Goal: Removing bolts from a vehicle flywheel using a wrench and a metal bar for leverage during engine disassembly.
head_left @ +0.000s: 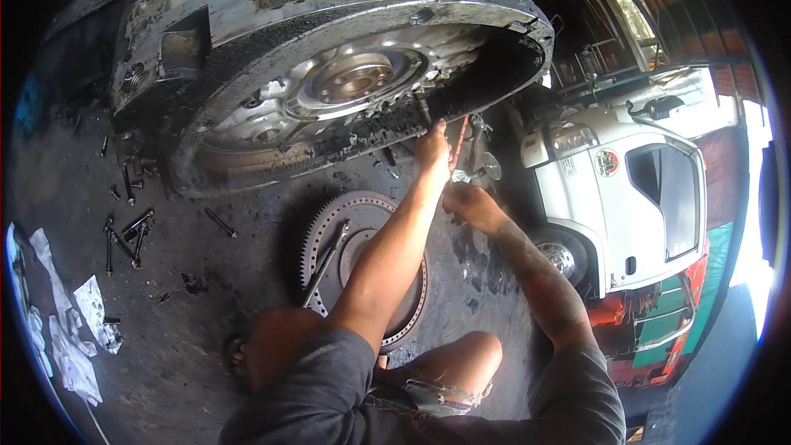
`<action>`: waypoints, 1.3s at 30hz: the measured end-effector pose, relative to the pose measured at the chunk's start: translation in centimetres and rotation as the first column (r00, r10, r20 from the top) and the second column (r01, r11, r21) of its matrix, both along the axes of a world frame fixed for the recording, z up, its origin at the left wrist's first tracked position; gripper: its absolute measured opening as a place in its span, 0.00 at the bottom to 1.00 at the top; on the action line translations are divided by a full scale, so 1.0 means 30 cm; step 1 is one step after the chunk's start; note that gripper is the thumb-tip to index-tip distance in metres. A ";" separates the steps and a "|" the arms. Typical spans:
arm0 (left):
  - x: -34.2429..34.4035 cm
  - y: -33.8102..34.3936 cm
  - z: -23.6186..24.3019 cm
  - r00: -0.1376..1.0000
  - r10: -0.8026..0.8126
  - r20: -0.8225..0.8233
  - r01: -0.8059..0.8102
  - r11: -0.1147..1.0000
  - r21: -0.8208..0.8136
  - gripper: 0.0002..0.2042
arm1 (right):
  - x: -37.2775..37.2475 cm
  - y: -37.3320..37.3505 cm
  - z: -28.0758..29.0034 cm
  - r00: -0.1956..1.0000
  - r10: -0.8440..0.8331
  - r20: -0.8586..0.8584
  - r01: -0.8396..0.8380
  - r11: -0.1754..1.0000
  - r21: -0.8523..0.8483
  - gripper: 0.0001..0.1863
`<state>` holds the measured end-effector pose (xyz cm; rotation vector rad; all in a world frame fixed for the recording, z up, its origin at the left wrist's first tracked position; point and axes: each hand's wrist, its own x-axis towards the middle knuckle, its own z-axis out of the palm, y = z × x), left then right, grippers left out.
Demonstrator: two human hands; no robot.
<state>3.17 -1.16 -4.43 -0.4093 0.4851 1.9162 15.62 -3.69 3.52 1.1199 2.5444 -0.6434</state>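
Observation:
A large grimy engine housing [239,49] fills the top, with a metal hub and bolted plate [346,82] inside its round opening. My left hand [434,148] is closed on a metal tool shaft [423,103] that reaches up to the plate near the lower inner edge. Just below and right of it, my right hand [468,204] has curled fingers; what they grip is too hidden to name. A red rod-like tool [460,141] shows beside my left hand. Beneath my arms lies a toothed ring plate [320,231] with a long wrench [325,265] on it.
Several bolts [124,243] and crumpled white paper or rags [70,346] lie on the dark floor at left. Small metal parts [486,166] sit beyond my right hand. A white truck cab [610,206] stands at right, with red and green framework [659,330] below it.

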 end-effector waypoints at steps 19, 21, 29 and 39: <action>-0.184 0.022 -0.042 0.985 0.098 -0.139 -0.080 0.988 0.129 0.20 | -0.011 -0.009 -0.019 0.971 -0.227 -0.073 0.176 0.889 -0.422 0.18; -0.171 0.023 -0.059 0.988 0.145 -0.046 -0.125 0.948 0.292 0.20 | 0.010 0.004 -0.027 0.964 -0.232 -0.126 0.138 0.848 -0.512 0.19; -0.172 0.030 -0.145 0.996 0.089 0.019 -0.078 0.732 0.677 0.19 | -0.176 0.109 0.056 0.771 -0.251 -0.585 0.147 0.964 -0.221 0.22; -0.127 0.034 -0.025 0.975 0.080 0.205 -0.149 0.926 0.346 0.25 | -0.324 0.072 0.023 0.868 0.282 -0.408 0.046 0.773 0.633 0.19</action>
